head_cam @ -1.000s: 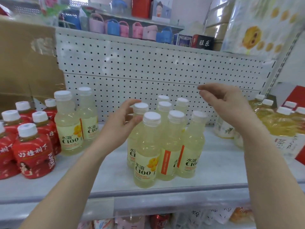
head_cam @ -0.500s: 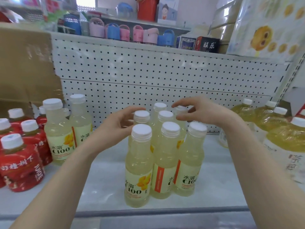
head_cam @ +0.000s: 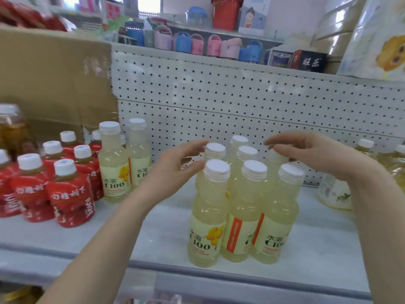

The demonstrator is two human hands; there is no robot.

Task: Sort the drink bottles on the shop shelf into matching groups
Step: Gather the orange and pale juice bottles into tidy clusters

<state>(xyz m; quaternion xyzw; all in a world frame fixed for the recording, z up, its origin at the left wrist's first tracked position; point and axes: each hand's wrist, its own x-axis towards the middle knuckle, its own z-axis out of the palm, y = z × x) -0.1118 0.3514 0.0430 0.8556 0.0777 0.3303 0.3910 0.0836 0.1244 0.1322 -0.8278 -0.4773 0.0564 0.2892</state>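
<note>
Fingers [head_cam: 197,144] bracket lemon bottles [head_cam: 208,216] clustered at the shelf edge [head_cam: 153,266].

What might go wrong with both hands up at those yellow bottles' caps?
The pale yellow bottles stand packed together near the shelf edge; a push at cap height from the left hand or right hand could tip one, toppling its neighbours or sending a front bottle off the shelf.
</note>
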